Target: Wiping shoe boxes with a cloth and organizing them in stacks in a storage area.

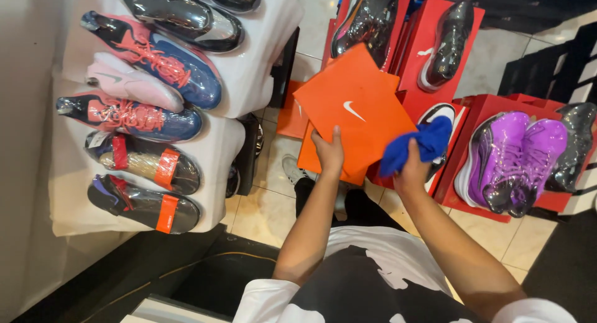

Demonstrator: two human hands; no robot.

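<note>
My left hand [328, 152] grips the lower edge of an orange shoebox lid [351, 105], holding it tilted in front of me. My right hand [411, 167] is closed around a bunched blue cloth [418, 145] that rests against the lid's right side. Beneath the lid sits an orange box [305, 154], mostly hidden by it.
To the left, white-draped shelves [214, 155] carry several plastic-wrapped shoes, including a blue and red pair [155, 59]. Red boxes [476, 115] on the tiled floor to the right hold wrapped purple shoes [513, 158] and dark shoes [446, 43]. A dark mat lies at the bottom left.
</note>
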